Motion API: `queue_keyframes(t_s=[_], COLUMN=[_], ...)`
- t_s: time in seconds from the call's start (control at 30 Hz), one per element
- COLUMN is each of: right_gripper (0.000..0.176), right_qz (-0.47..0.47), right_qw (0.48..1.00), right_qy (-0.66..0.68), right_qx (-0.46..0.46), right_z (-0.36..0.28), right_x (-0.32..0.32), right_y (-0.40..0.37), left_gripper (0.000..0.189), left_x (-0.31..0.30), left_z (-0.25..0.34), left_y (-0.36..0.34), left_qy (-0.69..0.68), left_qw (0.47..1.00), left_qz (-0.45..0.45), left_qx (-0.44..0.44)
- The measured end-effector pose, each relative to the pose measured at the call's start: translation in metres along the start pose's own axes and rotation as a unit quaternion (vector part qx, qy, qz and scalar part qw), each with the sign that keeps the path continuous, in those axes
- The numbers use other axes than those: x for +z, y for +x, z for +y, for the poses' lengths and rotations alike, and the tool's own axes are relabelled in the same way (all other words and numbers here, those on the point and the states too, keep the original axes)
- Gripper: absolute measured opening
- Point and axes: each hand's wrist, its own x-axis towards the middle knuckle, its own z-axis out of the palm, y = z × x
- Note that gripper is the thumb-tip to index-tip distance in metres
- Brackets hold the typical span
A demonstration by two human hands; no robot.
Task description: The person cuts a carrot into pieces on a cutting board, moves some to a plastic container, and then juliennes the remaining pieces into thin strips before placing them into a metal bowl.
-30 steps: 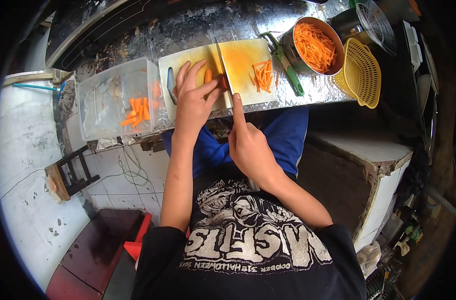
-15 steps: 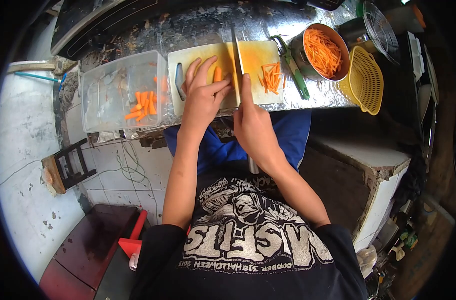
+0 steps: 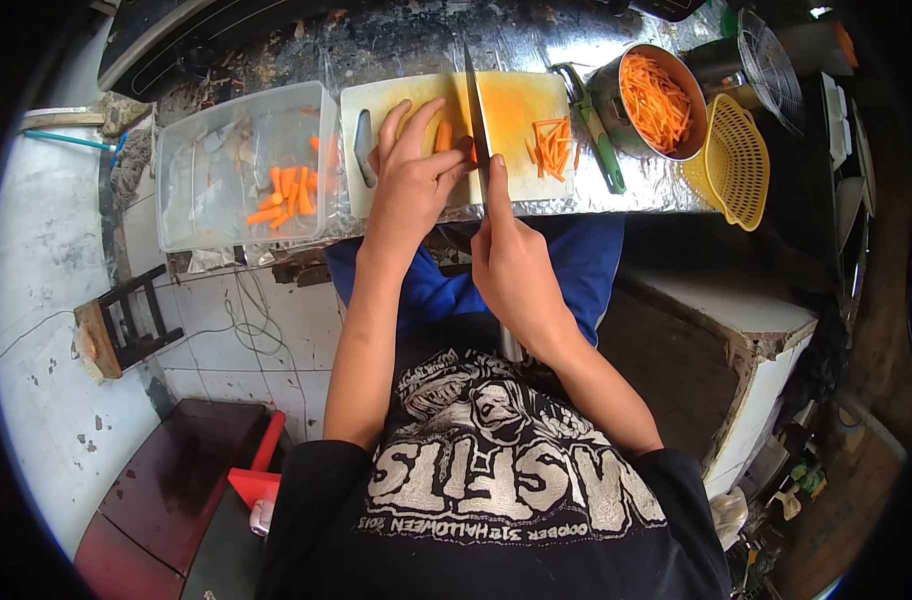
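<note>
My right hand (image 3: 516, 270) grips a knife (image 3: 476, 95), its forefinger stretched along the spine. The blade stands on edge across the cutting board (image 3: 516, 90), pointing away from me. Left of the blade, my left hand (image 3: 411, 185) rests on the board, its lower fingertips closed on a small carrot piece (image 3: 470, 149) beside the knife. Its other fingers spread forward, near another carrot piece (image 3: 444, 135) lying on the board. Cut carrot sticks (image 3: 551, 149) lie in a loose pile right of the knife.
A clear plastic container (image 3: 206, 175) with carrot chunks (image 3: 291, 192) stands at left. Right of the board are a green-handled peeler (image 3: 604, 155), a pot (image 3: 698, 125) of carrot strips (image 3: 656, 103) and a yellow basket (image 3: 736, 165). The foil-covered counter edge (image 3: 666, 205) runs before me.
The view has shifted slightly. The small carrot piece between my left fingertips and the blade shows more plainly now. Both hands keep nearly the same places on the board and knife.
</note>
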Motion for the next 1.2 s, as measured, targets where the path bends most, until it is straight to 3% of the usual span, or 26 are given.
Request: queue_keyframes(t_s=[0.4,0.7,1.07,1.2], right_gripper=[0.079,0.073,0.069,0.069], right_qz=[-0.003,0.049,0.028,0.067], right_qw=[0.999,0.997,0.999,0.995], right_qy=[-0.022,-0.009,-0.003,-0.006], right_qx=[0.040,-0.054,-0.032,-0.076], right_z=[0.004,0.012,0.014,0.019], right_x=[0.018,0.014,0.004,0.009], right_y=[0.005,0.027,0.031,0.009], left_gripper=[0.011,0.009,0.009,0.009], left_x=[-0.007,0.000,0.010,0.010], left_z=[0.006,0.000,0.004,0.002], left_y=[0.001,0.002,0.003,0.005], left_qy=[0.015,0.006,0.031,0.026], left_qw=[1.000,1.000,0.998,0.999], left_qz=[-0.015,-0.001,0.045,0.035], left_qx=[0.005,0.020,0.030,0.024])
